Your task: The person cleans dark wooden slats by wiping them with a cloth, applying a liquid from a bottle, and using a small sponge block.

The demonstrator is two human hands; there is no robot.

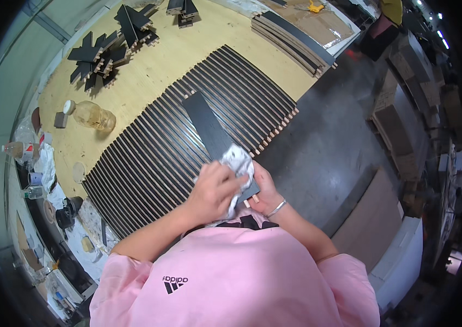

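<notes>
A black wooden slat (209, 125) with pale dowel pegs at its ends slants toward my body, over a long row of similar slats (160, 141) standing on edge. My left hand (215, 191) is closed on a crumpled white cloth (237, 162) that lies against the slat's upper face near its close end. My right hand (265, 188), with a bracelet at the wrist, wraps round the slat's edge at that same end. Its fingers are partly hidden beneath the slat. The far end of the slat lies over the row.
The pale tabletop (160, 65) also carries a bottle of yellowish liquid (93, 115), piles of short black pieces (97, 57) and a stack of curved slats (288, 41). Bottles and jars line the left side. Cardboard boxes (399, 117) stand on the floor to the right.
</notes>
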